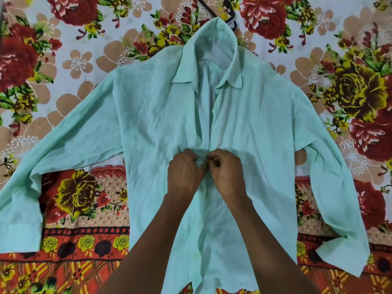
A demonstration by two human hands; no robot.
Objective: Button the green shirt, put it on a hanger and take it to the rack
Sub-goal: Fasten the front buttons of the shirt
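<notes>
Green shirt (161,124) lies front-up on the floral bedspread (84,60), hanger (230,18) just beyond its collar. Both hands, left hand (184,172) and right hand (226,172), pinch the placket midway below that collar; thin fabric could slip, misaligning button and hole.

A: Bright or dim?
B: Bright and even, soft light from above. No glare on the shirt (148,124); its pale cloth looks a bit washed out near the middle.
A: Shadows?
B: Faint ones under the hands, left (183,172) and right (226,171), and a soft one beside the right sleeve.
A: Sharp?
B: Middle fairly sharp, slightly smeared like compressed video. The bedsheet (63,60) bends and softens toward the corners, wide-angle lens.
</notes>
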